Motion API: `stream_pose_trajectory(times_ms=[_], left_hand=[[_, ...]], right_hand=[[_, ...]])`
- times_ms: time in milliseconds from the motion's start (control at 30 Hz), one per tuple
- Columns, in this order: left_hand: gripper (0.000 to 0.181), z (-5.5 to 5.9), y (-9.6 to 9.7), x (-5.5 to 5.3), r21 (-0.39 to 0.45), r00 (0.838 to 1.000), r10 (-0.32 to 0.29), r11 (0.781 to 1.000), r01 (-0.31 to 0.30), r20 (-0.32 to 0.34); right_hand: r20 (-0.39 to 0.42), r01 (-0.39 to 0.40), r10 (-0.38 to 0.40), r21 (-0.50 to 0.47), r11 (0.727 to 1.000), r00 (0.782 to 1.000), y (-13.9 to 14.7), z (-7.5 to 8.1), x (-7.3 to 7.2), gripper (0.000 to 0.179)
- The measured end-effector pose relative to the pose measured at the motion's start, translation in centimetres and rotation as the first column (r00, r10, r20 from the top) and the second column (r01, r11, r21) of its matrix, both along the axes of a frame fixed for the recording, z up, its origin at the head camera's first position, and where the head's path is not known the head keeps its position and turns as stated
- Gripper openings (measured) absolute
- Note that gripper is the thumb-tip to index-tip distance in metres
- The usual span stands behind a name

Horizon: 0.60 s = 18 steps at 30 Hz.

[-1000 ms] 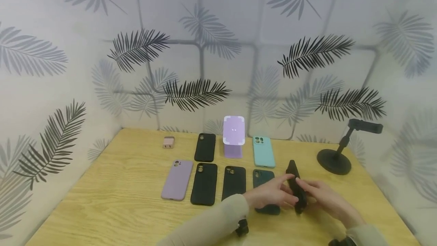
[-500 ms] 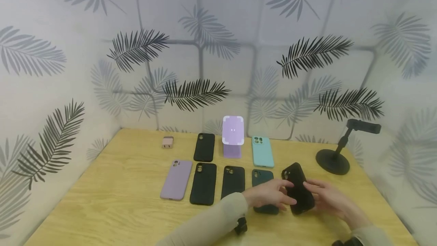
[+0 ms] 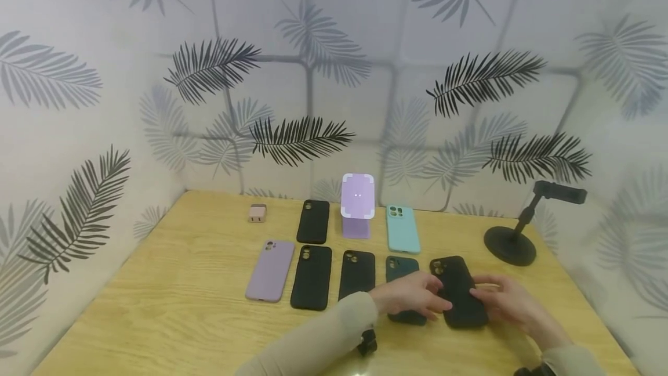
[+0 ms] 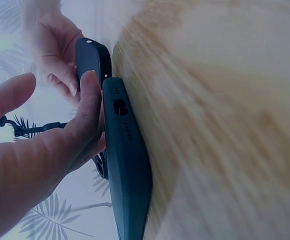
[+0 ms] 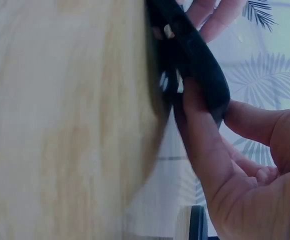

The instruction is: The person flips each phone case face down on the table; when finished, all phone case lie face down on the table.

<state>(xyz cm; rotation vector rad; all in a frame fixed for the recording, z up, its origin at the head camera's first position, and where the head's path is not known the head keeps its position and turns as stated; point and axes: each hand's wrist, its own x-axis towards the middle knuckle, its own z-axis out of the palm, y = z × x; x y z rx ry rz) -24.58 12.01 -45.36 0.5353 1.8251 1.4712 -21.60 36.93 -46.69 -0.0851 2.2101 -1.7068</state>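
My right hand (image 3: 511,302) pinches the right edge of a black phone case (image 3: 461,295) at the right of the table. In the right wrist view, its thumb and a finger lie on opposite faces of the case (image 5: 210,75), which tilts up off the wood. Fingers of my left hand (image 3: 412,295) reach to the case's left side, loosely extended. Below that hand lies a dark green phone case (image 3: 400,268), partly hidden by it. The left wrist view shows the green case (image 4: 127,160) flat, close beside my left fingers.
Purple (image 3: 270,271), black (image 3: 312,277) and turquoise (image 3: 403,230) phone cases lie in rows with several others. A purple phone stand (image 3: 357,197) stands at the back, a pink charger (image 3: 257,213) back left. A black phone stand (image 3: 514,243) rises at the right.
The black phone case was held on edge between both hands; it has turned its back upward and lowered toward the table. My right hand moved slightly right; the left stayed almost in place.
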Motion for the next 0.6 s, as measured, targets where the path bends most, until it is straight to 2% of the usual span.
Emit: stream_pose_trajectory(times_ms=[133,267,433,600], left_hand=[[0.057,0.05,-0.23,-0.04,0.001,1.0,-0.006,1.0,0.006,0.002],[0.058,-0.09,-0.36,-0.09,0.02,1.0,-0.01,1.0,0.01,0.001],[0.057,-0.43,-0.41,-0.16,0.05,1.0,0.01,0.999,-0.011,0.016],[0.056,-0.46,-0.41,-0.23,0.052,0.999,0.034,0.998,-0.036,0.036]], right_hand=[[-0.046,0.058,-0.053,0.118,0.991,0.998,-0.39,0.1,0.21,0.06],[-0.05,0.117,-0.109,0.186,0.976,0.993,-0.6,0.26,0.26,0.058],[-0.041,0.113,-0.107,0.237,0.965,0.993,-0.39,0.24,0.13,0.055],[-0.058,0.096,-0.085,0.243,0.965,0.995,-0.22,0.11,0.21,0.056]])
